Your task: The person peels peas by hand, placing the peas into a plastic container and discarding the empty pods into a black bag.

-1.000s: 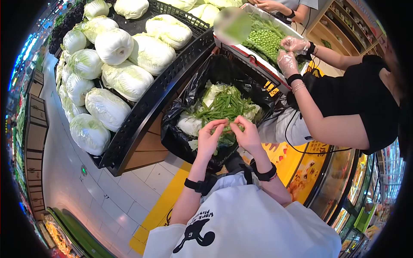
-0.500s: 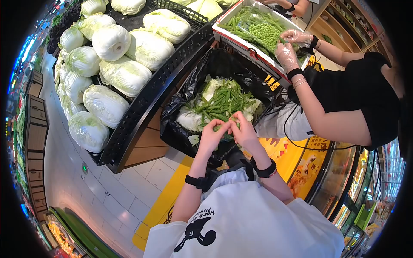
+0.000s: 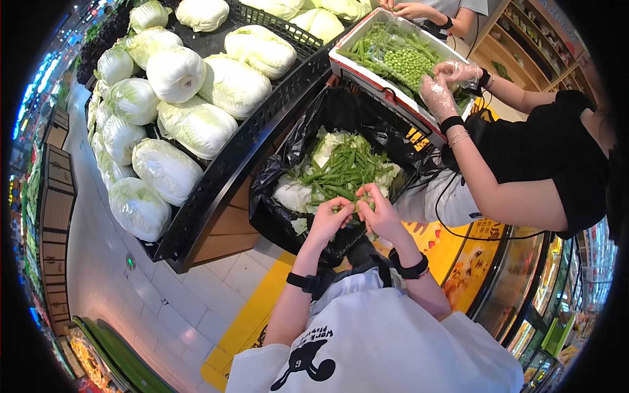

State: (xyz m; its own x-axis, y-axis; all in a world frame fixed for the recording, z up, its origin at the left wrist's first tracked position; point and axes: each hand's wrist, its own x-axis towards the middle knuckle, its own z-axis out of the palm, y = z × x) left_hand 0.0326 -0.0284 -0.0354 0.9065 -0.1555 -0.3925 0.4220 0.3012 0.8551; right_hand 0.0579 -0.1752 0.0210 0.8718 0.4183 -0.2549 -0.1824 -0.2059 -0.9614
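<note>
My left hand [image 3: 329, 221] and my right hand [image 3: 380, 215] meet with pinched fingertips over the near edge of a bin lined with a black plastic bag [image 3: 267, 204]. A green pea pod [image 3: 354, 206] is held between them, mostly hidden by the fingers. Just beyond my hands, a heap of green pea pods [image 3: 347, 164] lies in the bag on pale cabbage leaves [image 3: 293, 194]. Both wrists wear black bands.
Napa cabbages [image 3: 198, 129] fill a black display crate [image 3: 216, 173] at left. A white box [image 3: 386, 92] behind the bin holds pods and shelled peas [image 3: 405, 63]. A co-worker's gloved hands [image 3: 440, 92] work over it; another person's hands [image 3: 411, 10] are behind. A dark cable [image 3: 452, 229] hangs at right.
The view has shifted slightly, so the scene sits a little lower and further right. My hands remain pinched together over the bag, with small finger movements.
</note>
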